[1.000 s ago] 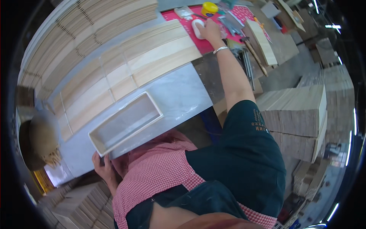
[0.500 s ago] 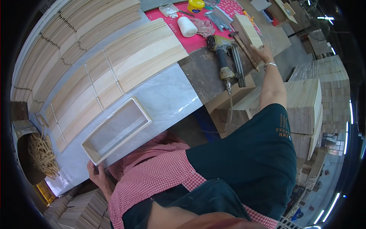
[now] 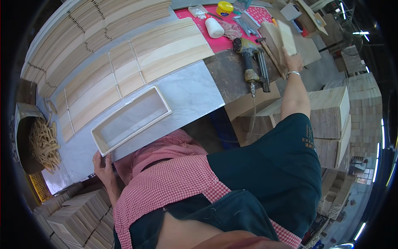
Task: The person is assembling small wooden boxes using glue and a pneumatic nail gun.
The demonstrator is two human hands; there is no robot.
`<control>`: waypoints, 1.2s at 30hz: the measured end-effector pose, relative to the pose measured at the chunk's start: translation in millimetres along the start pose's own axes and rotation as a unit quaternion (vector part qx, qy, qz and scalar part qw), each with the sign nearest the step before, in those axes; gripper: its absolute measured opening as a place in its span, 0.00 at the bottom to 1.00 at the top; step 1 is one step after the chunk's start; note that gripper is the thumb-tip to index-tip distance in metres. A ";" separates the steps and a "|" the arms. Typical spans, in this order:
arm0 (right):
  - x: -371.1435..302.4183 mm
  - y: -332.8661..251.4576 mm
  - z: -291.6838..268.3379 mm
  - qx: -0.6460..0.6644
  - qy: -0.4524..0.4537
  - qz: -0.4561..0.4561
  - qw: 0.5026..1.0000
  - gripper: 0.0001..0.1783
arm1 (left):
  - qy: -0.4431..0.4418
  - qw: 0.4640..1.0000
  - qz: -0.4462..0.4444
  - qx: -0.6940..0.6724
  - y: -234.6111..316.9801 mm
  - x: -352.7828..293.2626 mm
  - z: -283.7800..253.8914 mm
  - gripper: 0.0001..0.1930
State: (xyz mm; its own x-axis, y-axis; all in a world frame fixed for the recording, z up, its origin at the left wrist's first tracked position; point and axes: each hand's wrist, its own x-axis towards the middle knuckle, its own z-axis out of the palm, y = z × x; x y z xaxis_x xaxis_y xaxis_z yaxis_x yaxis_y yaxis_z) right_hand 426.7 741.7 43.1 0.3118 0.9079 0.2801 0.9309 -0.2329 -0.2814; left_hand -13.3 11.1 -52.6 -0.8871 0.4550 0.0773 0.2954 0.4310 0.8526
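Note:
At the table's near edge lies a shallow rectangular wooden frame (image 3: 132,120) with a pale inside. My left hand (image 3: 104,169) has its thumb and a finger closed on the near left corner of that frame. Out at the far right, my right hand (image 3: 293,62) grips the near end of a pale wooden board (image 3: 287,38). Other light wood (image 3: 271,39) lies just left of that board. Closest to my right hand on the worktop are a hammer (image 3: 271,57) and a nail gun (image 3: 251,60) with its air hose.
Banded thin wooden slats (image 3: 137,58) cover the far table, with taller slat stacks (image 3: 83,37) behind. Rubber bands fill a container (image 3: 31,145) at left. A white bottle (image 3: 214,28), a yellow tub (image 3: 224,8) and a rag stand on pink cloth. Wood stacks (image 3: 327,108) rise at right.
My right hand has raised the board and shifted it slightly right, apart from the wood beside it. My left hand stays at the frame's corner. The whole view has shifted a little.

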 end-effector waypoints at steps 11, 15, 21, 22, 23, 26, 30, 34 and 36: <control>-221.7 -114.5 -47.5 0.399 -0.094 -0.434 0.802 0.33 | 0.048 0.998 0.027 0.036 27.5 3.7 5.8 0.20; -361.7 -164.9 -82.1 0.310 -0.234 -0.700 0.599 0.41 | 0.081 0.996 0.041 0.023 31.7 -2.2 -0.1 0.18; -422.5 -193.4 -92.0 0.238 -0.262 -0.763 0.542 0.43 | 0.080 0.996 0.027 0.032 43.8 -7.1 -6.6 0.17; -423.6 -195.5 -91.7 0.240 -0.255 -0.767 0.538 0.43 | 0.079 0.996 0.033 0.026 43.1 -6.5 -6.9 0.16; -424.0 -197.1 -91.4 0.242 -0.249 -0.770 0.535 0.43 | 0.077 0.996 0.040 0.021 42.2 -5.8 -6.9 0.16; -425.8 -201.2 -89.1 0.242 -0.239 -0.775 0.533 0.42 | 0.068 0.996 0.053 0.007 42.2 -5.6 -7.4 0.15; -421.6 -202.3 -88.0 0.206 -0.266 -0.769 0.543 0.42 | 0.098 0.990 0.069 0.073 50.4 -2.1 -7.0 0.14; -422.6 -201.8 -77.0 0.219 -0.230 -0.785 0.532 0.40 | 0.102 0.975 0.135 0.143 54.6 2.1 -9.6 0.11; -423.2 -198.9 -74.4 0.210 -0.215 -0.789 0.536 0.40 | 0.099 0.967 0.155 0.177 56.4 3.0 -9.6 0.11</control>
State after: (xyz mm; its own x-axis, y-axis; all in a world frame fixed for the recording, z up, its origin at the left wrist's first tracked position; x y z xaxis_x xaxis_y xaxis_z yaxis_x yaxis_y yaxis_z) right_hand 123.8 377.8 48.9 -0.9573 -0.1224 0.2619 -0.1811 0.9600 -0.2133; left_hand -2.8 29.3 0.7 -0.7762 0.4620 0.4290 0.6303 0.5533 0.5446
